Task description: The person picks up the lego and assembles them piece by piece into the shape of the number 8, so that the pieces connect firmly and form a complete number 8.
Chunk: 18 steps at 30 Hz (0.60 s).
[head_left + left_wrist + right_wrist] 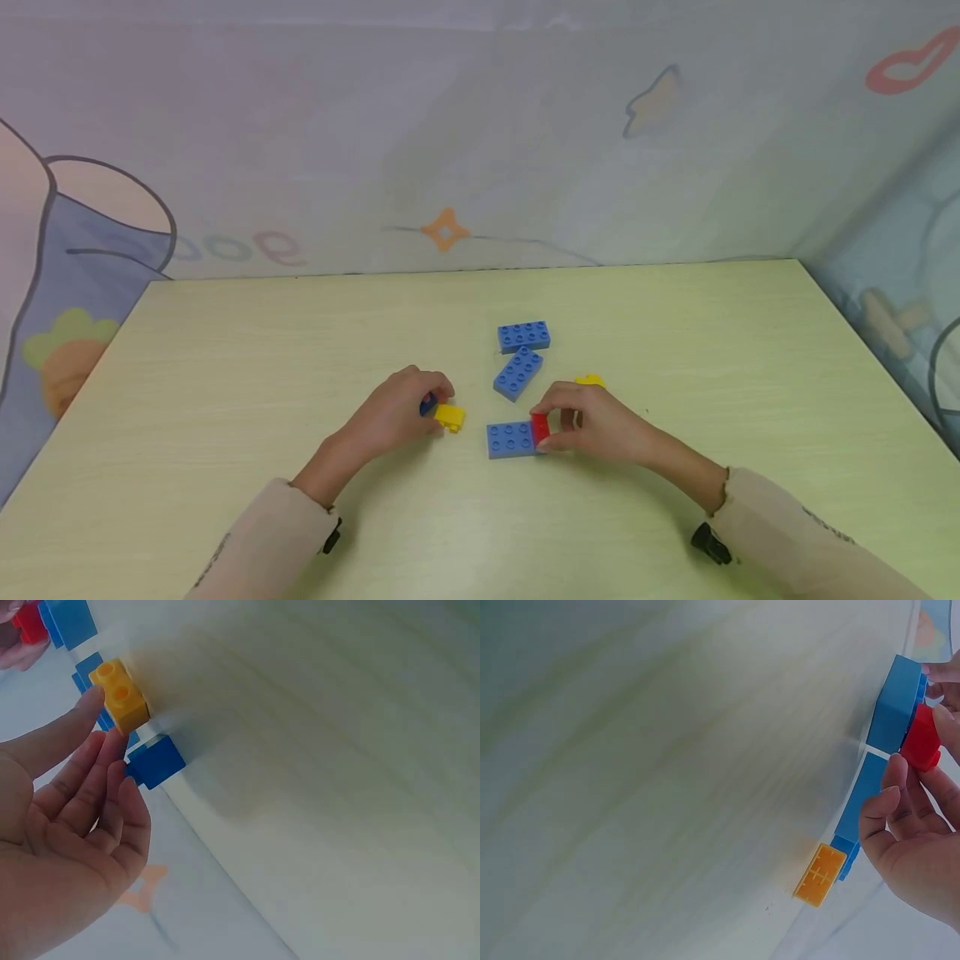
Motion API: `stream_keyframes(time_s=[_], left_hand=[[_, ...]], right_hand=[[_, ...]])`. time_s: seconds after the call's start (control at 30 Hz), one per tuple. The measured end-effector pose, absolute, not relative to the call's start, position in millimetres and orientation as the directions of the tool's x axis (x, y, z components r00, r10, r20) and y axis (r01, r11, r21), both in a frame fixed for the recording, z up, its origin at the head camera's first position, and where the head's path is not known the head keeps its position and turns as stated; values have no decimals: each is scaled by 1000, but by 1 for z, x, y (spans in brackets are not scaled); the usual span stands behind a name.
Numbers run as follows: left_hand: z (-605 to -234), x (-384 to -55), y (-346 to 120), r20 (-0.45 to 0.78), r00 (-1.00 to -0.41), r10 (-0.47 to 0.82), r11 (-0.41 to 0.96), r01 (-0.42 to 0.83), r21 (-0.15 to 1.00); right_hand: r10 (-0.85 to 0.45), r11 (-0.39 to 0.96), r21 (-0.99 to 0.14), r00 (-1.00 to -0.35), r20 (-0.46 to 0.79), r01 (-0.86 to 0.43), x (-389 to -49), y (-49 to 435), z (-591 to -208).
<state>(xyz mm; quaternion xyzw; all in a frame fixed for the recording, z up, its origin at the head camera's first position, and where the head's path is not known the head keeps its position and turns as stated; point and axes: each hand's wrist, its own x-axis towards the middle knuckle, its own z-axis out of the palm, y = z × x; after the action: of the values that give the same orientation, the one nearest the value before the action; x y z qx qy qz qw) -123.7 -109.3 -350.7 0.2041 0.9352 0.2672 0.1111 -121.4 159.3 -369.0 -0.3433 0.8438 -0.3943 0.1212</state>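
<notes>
In the head view my left hand (405,408) pinches a small yellow toy brick (450,417) between thumb and finger. A dark blue brick (427,405) shows within the same hand; in the left wrist view a small blue brick (155,761) lies against the curled outer fingers. My right hand (596,421) pinches a red brick (540,430) at the right end of a blue eight-stud-size brick (510,439) lying on the table. From the right wrist, the red brick (921,739) meets the studded side of the blue brick (895,705); whether it is pressed fully on, I cannot tell.
Two more blue bricks lie beyond the hands, one slanted (517,372) and one farther back (523,336). Another yellow brick (591,381) is partly hidden behind my right hand. The pale wooden table (262,358) ends at a printed cloth backdrop (480,150).
</notes>
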Motion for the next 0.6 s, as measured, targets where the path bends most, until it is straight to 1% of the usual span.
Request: stream_keyframes(time_s=[0.27,0.4,0.5,0.6], left_hand=[[-355,-123,-106,-51,-898,437,781,351,516],[-356,-120,-104,-52,-901,431,789,348,507],[-354,-120,-106,-46,-885,464,768,375,519],[-352,-121,-109,-21,-855,517,729,428,534]], right_hand=[[-674,446,-753,-735,73,-484,-121,159,-369],[-675,449,-747,-734,75,-490,-121,159,-369],[-672,458,-744,-737,67,-486,-121,159,-369],[-668,467,-745,-742,57,-477,-121,159,-368]])
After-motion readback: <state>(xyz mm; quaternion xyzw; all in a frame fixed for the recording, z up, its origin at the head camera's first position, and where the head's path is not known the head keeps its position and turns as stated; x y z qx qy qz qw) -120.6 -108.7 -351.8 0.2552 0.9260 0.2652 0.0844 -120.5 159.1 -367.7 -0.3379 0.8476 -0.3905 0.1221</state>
